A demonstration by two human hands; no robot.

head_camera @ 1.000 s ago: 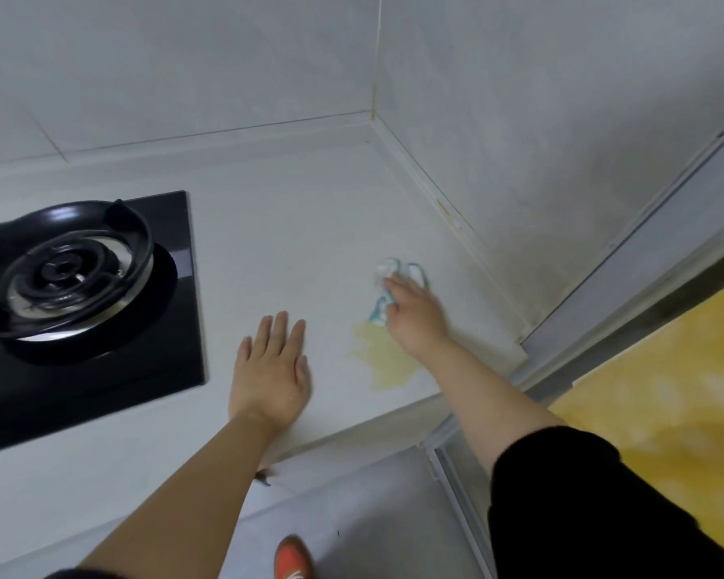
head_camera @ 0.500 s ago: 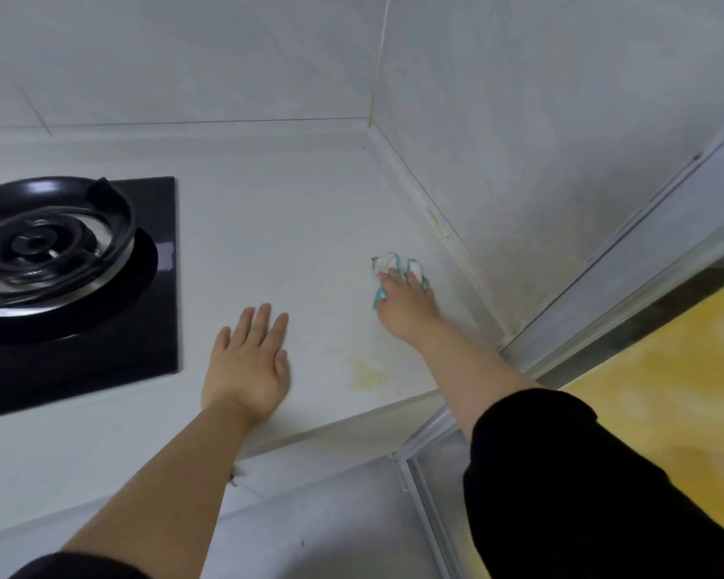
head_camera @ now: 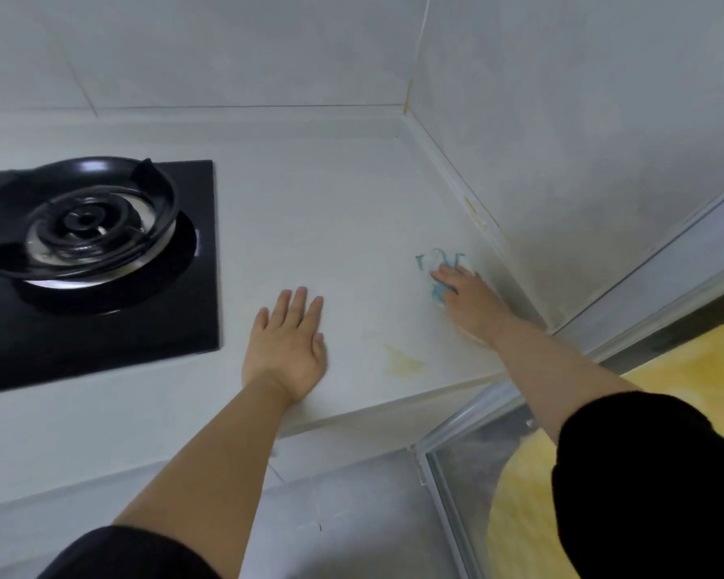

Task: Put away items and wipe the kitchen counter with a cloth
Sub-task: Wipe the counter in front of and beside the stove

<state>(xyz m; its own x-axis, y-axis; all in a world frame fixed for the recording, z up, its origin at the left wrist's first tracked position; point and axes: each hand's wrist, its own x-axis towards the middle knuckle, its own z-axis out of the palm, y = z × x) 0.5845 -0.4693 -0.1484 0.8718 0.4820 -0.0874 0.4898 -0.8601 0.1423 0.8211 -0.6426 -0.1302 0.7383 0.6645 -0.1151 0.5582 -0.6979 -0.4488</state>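
Corner of a pale tiled kitchen; white surface (head_camera: 310,227) running into the angle where two grey-white walls are meeting. Low raised lip running along the foot of both walls. A black glass hob (head_camera: 101,319) is sitting flush in the surface at the left, with a round black burner ring (head_camera: 80,221) on it, steel showing under the ring. A yellowish stain (head_camera: 402,361) is lying on the surface near the front edge, between your two hands. A second, smaller yellow mark is showing on the lip of the right-hand wall.

Your left hand (head_camera: 287,348) is lying flat and released, palm down on the surface, fingers together and pointing toward the back wall, just right of the hob and not touching it. It is grasping nothing.

Your right hand (head_camera: 465,298) is reaching toward the right-hand wall and pressing down on the cloth (head_camera: 442,267). The cloth is white with teal markings, bunched, lying on the surface close to the wall lip, beyond the stain. Fingers are spread over it; part of the cloth is sticking out past the fingertips. Whether the fingers are clenching it or only pressing it flat, cannot tell; the hand is blurred.

Both forearms are bare, with black sleeves (head_camera: 644,474) at the lower edge. At the right, a metal-framed glass panel (head_camera: 460,474) and a yellow floor (head_camera: 686,369) are showing below the surface's edge.
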